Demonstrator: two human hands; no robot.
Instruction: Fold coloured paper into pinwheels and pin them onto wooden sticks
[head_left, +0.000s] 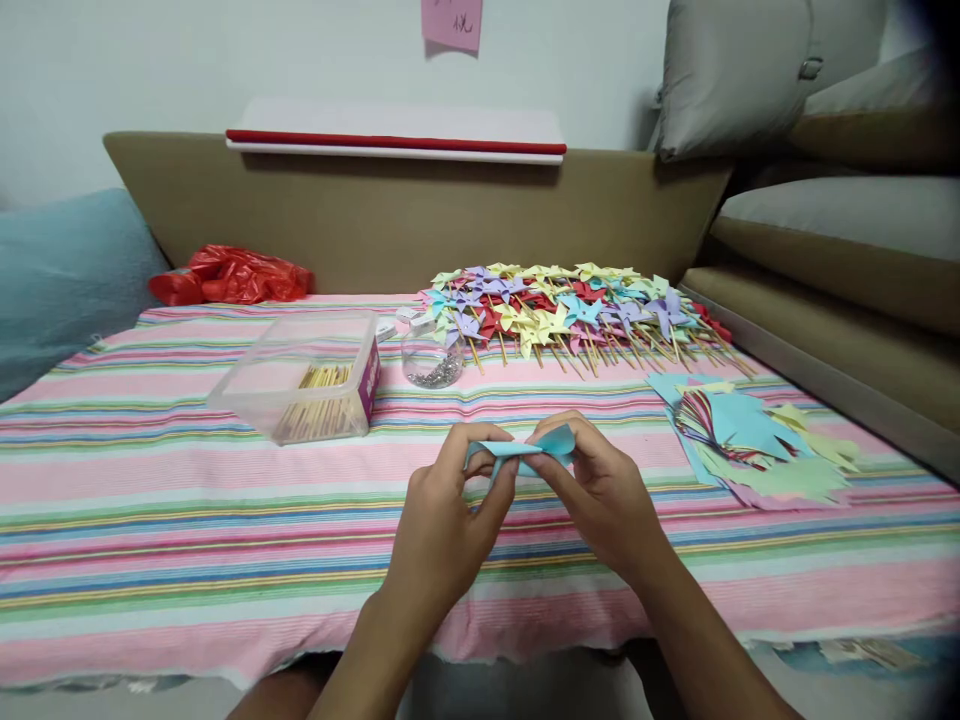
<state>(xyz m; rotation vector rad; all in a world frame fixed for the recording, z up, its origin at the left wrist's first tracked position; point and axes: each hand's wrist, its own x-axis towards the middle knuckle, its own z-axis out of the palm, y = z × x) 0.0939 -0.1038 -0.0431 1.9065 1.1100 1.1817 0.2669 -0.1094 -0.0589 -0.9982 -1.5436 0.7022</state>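
Note:
A light blue paper piece (525, 446) is held above the striped tablecloth (187, 520), near the table's front edge. My left hand (442, 520) pinches its left end with thumb and fingers closed. My right hand (600, 490) pinches its right end, fingers folded over the paper. A stack of cut coloured paper squares (757, 445) lies just right of my right hand. Behind my hands, a large pile of finished paper pinwheels on wooden sticks (577, 315) covers the far side of the table.
A clear plastic box of wooden sticks (304, 385) stands left of centre. A small clear jar of metal pins (431, 355) sits beside it. A red plastic bag (229, 275) lies at the back left. Grey cushions (750, 70) are stacked at the right.

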